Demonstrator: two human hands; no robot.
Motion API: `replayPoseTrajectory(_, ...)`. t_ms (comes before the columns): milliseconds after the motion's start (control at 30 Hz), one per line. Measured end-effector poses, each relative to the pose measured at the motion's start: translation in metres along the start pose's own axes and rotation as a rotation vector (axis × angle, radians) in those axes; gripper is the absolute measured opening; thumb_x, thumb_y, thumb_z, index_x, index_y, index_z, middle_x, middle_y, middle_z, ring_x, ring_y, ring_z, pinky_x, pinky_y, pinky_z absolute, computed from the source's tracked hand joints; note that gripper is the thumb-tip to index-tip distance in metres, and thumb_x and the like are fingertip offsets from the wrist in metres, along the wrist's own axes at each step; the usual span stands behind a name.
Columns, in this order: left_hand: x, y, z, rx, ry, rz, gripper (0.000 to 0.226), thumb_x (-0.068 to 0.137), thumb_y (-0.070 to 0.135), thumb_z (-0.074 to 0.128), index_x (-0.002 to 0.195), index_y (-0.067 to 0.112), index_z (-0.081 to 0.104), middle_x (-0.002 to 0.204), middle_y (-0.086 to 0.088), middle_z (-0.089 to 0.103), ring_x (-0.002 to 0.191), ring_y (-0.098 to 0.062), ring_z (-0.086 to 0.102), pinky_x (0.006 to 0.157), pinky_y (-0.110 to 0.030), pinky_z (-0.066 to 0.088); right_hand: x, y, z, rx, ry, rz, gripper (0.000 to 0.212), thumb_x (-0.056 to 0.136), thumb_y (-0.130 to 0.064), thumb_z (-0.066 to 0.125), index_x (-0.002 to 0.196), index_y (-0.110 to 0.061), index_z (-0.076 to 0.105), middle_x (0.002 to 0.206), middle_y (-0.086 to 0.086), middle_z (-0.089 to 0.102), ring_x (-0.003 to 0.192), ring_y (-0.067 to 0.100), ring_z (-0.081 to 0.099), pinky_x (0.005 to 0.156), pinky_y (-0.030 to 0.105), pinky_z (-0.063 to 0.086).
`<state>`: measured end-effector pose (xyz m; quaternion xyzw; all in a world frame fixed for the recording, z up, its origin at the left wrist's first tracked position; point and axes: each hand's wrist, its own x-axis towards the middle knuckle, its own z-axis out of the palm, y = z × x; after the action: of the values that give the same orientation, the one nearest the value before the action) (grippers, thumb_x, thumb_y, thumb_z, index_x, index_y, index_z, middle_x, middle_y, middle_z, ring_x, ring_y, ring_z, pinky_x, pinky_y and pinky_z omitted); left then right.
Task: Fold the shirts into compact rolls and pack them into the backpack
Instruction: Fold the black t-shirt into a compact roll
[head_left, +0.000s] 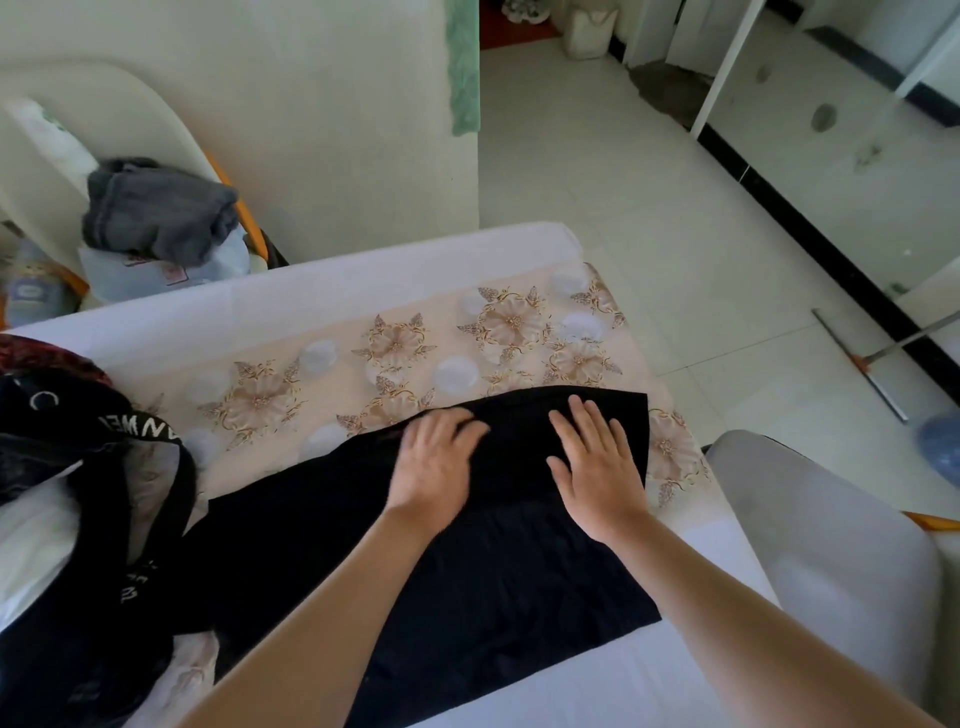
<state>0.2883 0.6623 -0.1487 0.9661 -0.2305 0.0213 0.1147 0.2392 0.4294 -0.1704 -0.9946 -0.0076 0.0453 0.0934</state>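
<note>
Pressing the far end of the black shirt (467, 571), left hand (434, 462) and right hand (597, 467) lie flat, gripping nothing; rolling and packing seemingly remain.

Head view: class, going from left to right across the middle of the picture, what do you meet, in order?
Black bag → left hand → right hand → floor wiper. The black shirt lies under both hands, so it is left out.
</note>
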Motion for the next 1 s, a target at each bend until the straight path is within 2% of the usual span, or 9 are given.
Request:
replayPoseTrajectory(67,0.009,0.026,0.007,-0.018,-0.144,0.203,0.06,0.094,0.018,0.053,0.15,0.028,0.035,0.157,-0.004,0.028,0.146,-0.027,0.024,0.117,-0.046,0.026,-0.005,0.012,-0.001,0.074,0.022,0.155,0.064,0.1,-0.05,0.011,0.157,-0.022,0.02,0.167,0.003,0.009,0.154,0.021,0.003,0.124,0.045,0.009)
replayPoseTrajectory(167,0.032,0.052,0.019,0.116,-0.437,0.018,0.058,0.105,0.044,0.022,0.157,0.029,0.003,0.165,-0.004,-0.005,0.151,-0.03,-0.006,0.122,-0.051,0.005,-0.015,0.044,-0.003,-0.005,-0.075,0.22,0.071,0.097,-0.053,0.001,0.159,-0.02,0.011,0.167,0.005,0.001,0.154,0.022,-0.003,0.124,0.047,0.007)
replayPoseTrajectory(233,0.051,0.07,0.016,0.128,-0.402,-0.08,0.055,0.105,0.045,0.02,0.156,0.023,0.017,0.163,-0.009,0.009,0.15,-0.031,0.005,0.121,-0.049,0.008,-0.023,0.065,-0.005,-0.059,-0.088,0.199,0.07,0.099,-0.054,0.014,0.159,-0.019,0.013,0.167,0.009,0.003,0.154,0.027,-0.001,0.123,0.051,0.011)
replayPoseTrajectory(333,0.09,0.1,0.012,0.062,-0.222,0.081,0.044,0.105,0.034,0.03,0.145,0.018,0.035,0.152,-0.006,0.033,0.141,-0.025,0.026,0.117,-0.042,0.023,-0.032,0.08,-0.009,-0.007,-0.073,0.324,0.083,0.095,-0.063,0.027,0.159,-0.015,0.005,0.166,0.009,0.005,0.153,0.03,0.003,0.122,0.052,0.013)
replayPoseTrajectory(533,0.146,0.149,0.029,0.037,-0.461,0.245,0.078,0.096,0.009,0.054,0.156,0.017,0.005,0.156,-0.008,0.027,0.147,-0.032,0.017,0.116,-0.047,0.024,-0.034,0.08,-0.01,0.108,-0.051,0.408,0.088,0.093,-0.062,0.043,0.159,-0.021,0.003,0.167,0.005,0.003,0.154,0.027,0.002,0.123,0.049,0.013)
replayPoseTrajectory(700,0.163,0.159,0.034,0.118,-0.451,0.219,0.042,0.092,0.008,0.051,0.132,0.021,0.054,0.14,-0.008,0.049,0.134,-0.031,0.036,0.108,-0.043,0.034,-0.028,0.075,-0.014,0.218,0.023,0.407,0.089,0.09,-0.053,0.06,0.158,-0.022,0.01,0.166,0.008,0.007,0.153,0.029,0.005,0.124,0.045,0.013)
replayPoseTrajectory(867,0.156,0.141,0.008,-0.278,-0.391,0.146,0.035,0.094,0.016,0.045,0.122,0.028,0.061,0.124,0.006,0.05,0.109,-0.018,0.053,0.087,-0.034,0.048,-0.028,0.077,-0.013,0.269,0.003,0.436,0.065,0.085,-0.055,0.065,0.136,-0.018,0.049,0.166,0.004,0.012,0.152,0.025,0.008,0.122,0.044,0.016)
replayPoseTrajectory(933,0.148,0.13,-0.007,-0.517,-0.346,0.054,0.037,0.088,0.006,0.046,0.096,0.037,0.064,0.114,0.016,0.056,0.105,-0.011,0.057,0.087,-0.029,0.05,-0.029,0.074,-0.019,0.34,0.137,0.395,0.029,0.083,-0.048,0.069,0.091,-0.021,0.063,0.144,0.0,0.051,0.134,0.021,0.043,0.108,0.041,0.035)
replayPoseTrajectory(1000,0.137,0.114,-0.02,-0.635,-0.3,-0.049,0.044,0.081,-0.004,0.046,0.076,0.037,0.062,0.109,0.019,0.063,0.104,-0.009,0.061,0.086,-0.027,0.052,-0.032,0.065,-0.029,0.377,0.256,0.34,0.041,0.085,-0.042,0.07,0.062,-0.023,0.041,0.071,-0.009,0.059,0.068,0.009,0.055,0.071,0.031,0.041)
